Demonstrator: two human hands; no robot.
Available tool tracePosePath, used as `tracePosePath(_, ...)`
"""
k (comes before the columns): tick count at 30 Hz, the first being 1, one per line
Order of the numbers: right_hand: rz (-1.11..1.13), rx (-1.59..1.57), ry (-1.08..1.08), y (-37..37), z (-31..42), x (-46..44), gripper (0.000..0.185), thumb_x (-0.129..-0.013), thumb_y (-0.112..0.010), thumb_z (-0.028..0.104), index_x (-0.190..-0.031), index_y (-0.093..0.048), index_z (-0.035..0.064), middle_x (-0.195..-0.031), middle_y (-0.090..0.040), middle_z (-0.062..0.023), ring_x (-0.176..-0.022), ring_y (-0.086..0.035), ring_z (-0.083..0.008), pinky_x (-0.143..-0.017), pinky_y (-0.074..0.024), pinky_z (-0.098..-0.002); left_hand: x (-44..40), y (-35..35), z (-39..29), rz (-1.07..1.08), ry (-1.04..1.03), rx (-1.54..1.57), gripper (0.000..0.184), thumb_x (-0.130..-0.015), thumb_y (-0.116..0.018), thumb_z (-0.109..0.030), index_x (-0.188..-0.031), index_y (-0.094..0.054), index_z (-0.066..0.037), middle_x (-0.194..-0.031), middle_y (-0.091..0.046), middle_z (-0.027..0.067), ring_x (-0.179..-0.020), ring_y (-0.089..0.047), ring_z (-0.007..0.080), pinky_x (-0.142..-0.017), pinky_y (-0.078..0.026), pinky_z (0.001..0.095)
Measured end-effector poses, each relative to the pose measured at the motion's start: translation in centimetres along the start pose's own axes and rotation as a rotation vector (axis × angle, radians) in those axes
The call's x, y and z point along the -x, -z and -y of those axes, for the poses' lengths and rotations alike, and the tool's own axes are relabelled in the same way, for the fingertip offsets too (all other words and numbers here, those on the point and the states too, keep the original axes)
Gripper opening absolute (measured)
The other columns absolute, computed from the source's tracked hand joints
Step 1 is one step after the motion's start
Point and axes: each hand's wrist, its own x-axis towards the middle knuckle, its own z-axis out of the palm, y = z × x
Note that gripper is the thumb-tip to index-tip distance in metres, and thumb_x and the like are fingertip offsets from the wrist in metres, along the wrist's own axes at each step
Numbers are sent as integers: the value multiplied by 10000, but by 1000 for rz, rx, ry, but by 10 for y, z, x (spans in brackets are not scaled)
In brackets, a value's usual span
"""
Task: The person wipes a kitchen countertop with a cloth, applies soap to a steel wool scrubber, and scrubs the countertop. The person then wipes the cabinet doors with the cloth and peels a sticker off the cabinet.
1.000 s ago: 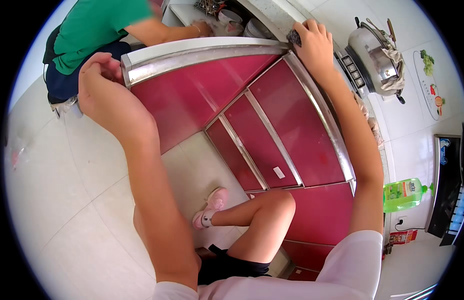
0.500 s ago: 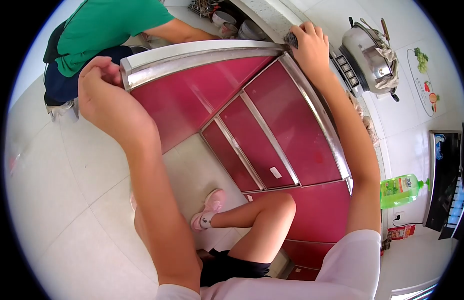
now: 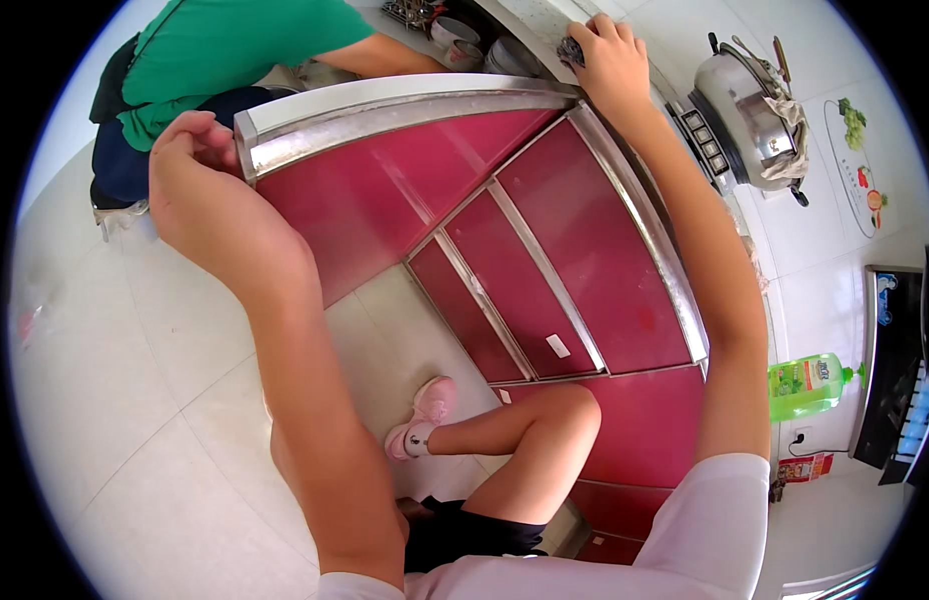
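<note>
A red cabinet door [image 3: 385, 170] with a silver metal frame stands open in front of me. My left hand [image 3: 200, 180] is curled at the door's outer edge, its fingertips partly hidden behind the frame. My right hand [image 3: 615, 70] is bent around a dark, curly steel wool scrubber [image 3: 572, 52]. That scrubber rests against the pale counter edge [image 3: 545, 22], just above the corner where the door meets the cabinet. Below my right forearm are more red cabinet panels [image 3: 590, 255] with metal trim.
Behind the door a person in a green shirt [image 3: 245, 50] reaches into the cabinet, near stacked bowls [image 3: 455, 32]. A steel pot [image 3: 740, 105] sits on an appliance with buttons [image 3: 705, 140]. A green soap bottle [image 3: 807, 388] stands to the right. My pink shoe [image 3: 435, 400] is on the tiled floor.
My right hand has slid a little up along the counter edge with the steel wool, away from the door corner. My left hand stays at the door edge. The view has shifted slightly.
</note>
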Motion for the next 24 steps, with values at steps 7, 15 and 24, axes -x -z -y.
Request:
tracePosePath(7, 30, 6, -43, 29, 1, 34, 320, -709, -649, 63, -1010, -636, 170, -1001, -577, -30, -973, -536, -266, -809, -416, -400, -2, -3, -3, -69, 41, 21, 187, -842, -467, -130, -805, -621, -31, -727, -513, -3, -662, -436, 93, -624, -369, 215)
tracePosePath(15, -40, 63, 14, -28, 16, -40, 272, -765, -598, 48, -1009, -641, 160, -997, -582, -45, -980, -543, -270, -816, -429, -400, -10, -2, -3, 29, 37, -16, 188, -846, -459, -126, -815, -622, -37, -729, -518, -8, -669, -436, 87, -634, -365, 225)
tracePosePath(24, 32, -2, 29, 31, -1, 34, 262, -734, -598, 26, -960, -596, 158, -963, -542, -47, -921, -522, -260, -810, -410, -394, -4, -4, -3, 66, 49, 10, 186, -886, -461, -130, -831, -612, -37, -757, -507, -11, -704, -442, 79, -651, -361, 210)
